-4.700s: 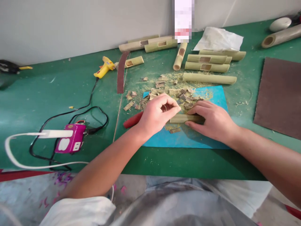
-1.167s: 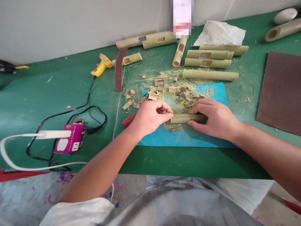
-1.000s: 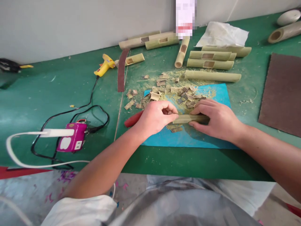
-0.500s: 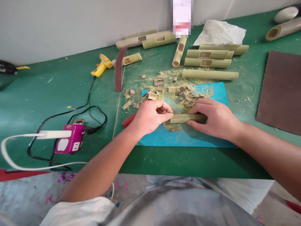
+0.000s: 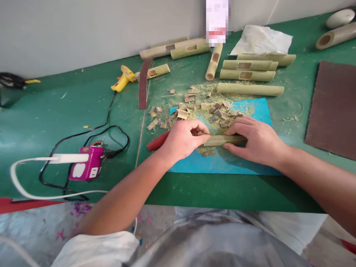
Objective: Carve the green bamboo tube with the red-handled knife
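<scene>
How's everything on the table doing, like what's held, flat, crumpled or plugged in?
Left grip: pinched together by one end of the bamboo piece; anything inside is hidden
Right grip: closed on the bamboo piece
Bamboo piece: lying sideways, held
Blue sheet: mostly flat, littered with scraps and shavings
Yellow glue gun: lying down; hot or cold, can't tell
White paper: crumpled
Brown sheet: flat

No words, brands or numbers can be read. The white sheet [image 5: 217,16] upright against the wall [image 5: 97,29] is pixelated, leaving only a red band [image 5: 217,32] across its lower part. The magenta power adapter [image 5: 86,168] bears a white, apple-like shape [image 5: 78,170] on its side, with no legible lettering.
</scene>
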